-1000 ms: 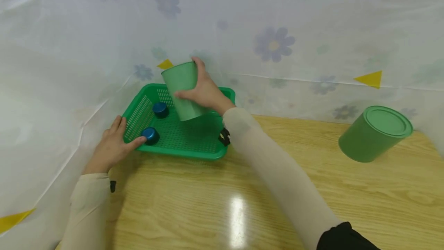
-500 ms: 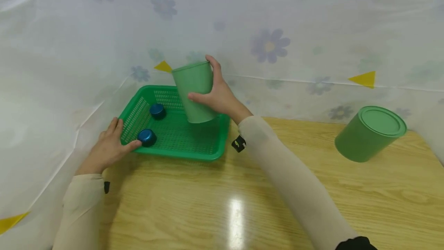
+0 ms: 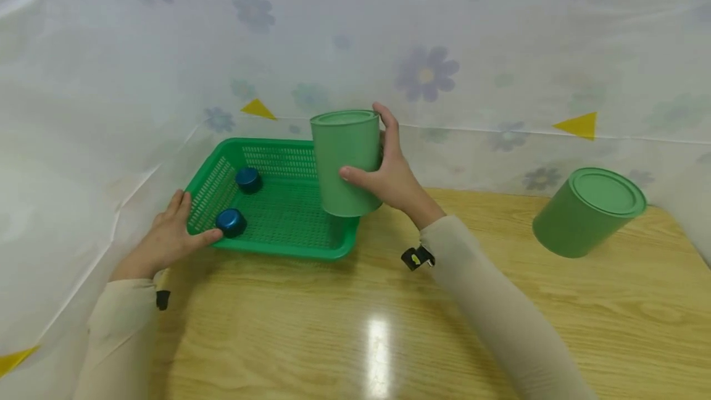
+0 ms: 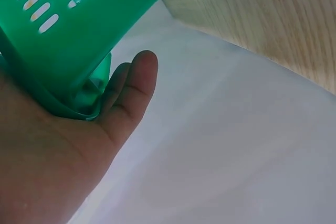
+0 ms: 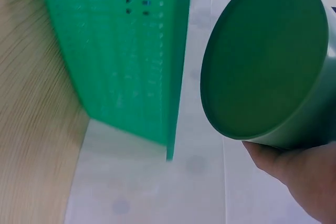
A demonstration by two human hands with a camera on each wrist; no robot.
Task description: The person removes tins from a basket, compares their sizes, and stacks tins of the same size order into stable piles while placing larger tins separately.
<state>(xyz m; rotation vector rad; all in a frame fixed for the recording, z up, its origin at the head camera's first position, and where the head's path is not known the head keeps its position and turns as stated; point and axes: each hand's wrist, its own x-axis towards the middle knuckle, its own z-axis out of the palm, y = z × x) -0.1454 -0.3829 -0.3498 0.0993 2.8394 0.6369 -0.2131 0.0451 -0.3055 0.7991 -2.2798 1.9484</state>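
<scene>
My right hand [image 3: 391,181] grips a light green lidded can [image 3: 347,162] by its right side, thumb across the front. The can is upright, raised over the right end of a green plastic basket [image 3: 278,247]. The right wrist view shows the underside of the can [image 5: 265,59] facing the camera. With fingers mostly straight, my left hand [image 3: 163,236] rests against the basket's front left corner; the palm touches the corner in the left wrist view. Inside the basket lie two small blue round objects, one at the back [image 3: 248,180] and one near my left thumb [image 3: 231,222].
A second green lidded can [image 3: 589,212] stands on the wooden table [image 3: 289,326] to the right. White flowered sheeting [image 3: 355,29] hangs behind the table and along its left side. Yellow triangles [image 3: 577,125] mark the sheeting.
My right hand has carried the can rightward from above the middle of the basket to its right end, turning it from tilted to upright. The left hand stays at the basket corner.
</scene>
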